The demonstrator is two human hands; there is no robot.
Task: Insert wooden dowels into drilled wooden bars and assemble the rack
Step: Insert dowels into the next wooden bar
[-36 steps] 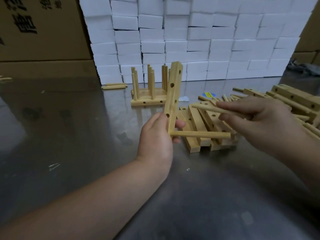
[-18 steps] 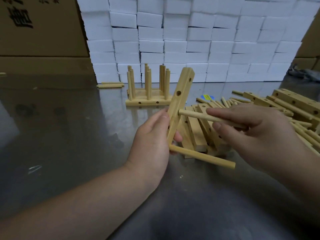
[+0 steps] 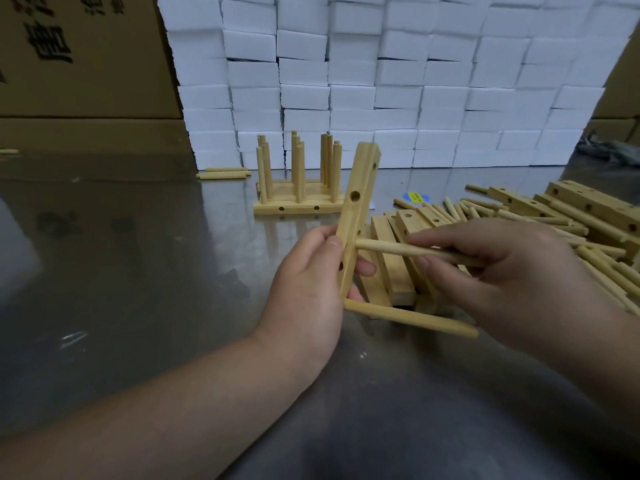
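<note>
Your left hand (image 3: pixel 308 289) grips the lower part of a drilled wooden bar (image 3: pixel 356 216), thumb on its near face and fingers wrapped behind, holding it up off the metal table (image 3: pixel 138 271) and leaning to the right at the top. One dowel (image 3: pixel 412 318) is already seated in the bar's bottom hole and sticks out to the right, sloping down toward the table. Your right hand (image 3: pixel 502 271) pinches a second dowel (image 3: pixel 408 250) between thumb and fingers, and its tip now sits at the hole in the middle of the bar; half a second ago that tip was just meeting the bar, and a second ago the dowel was well apart from it, up and to the right, with the bar held more upright. The hole above it is open. Just behind your hands lie flat bars (image 3: pixel 391 258) in a row, and to the right a heap of loose dowels (image 3: pixel 602 268) and more drilled bars (image 3: pixel 588 206). Farther back stands a finished rack (image 3: pixel 298 188) with upright dowels, in front of a wall of white boxes (image 3: pixel 381 81), with two dowels (image 3: pixel 223 173) lying to its left.
</note>
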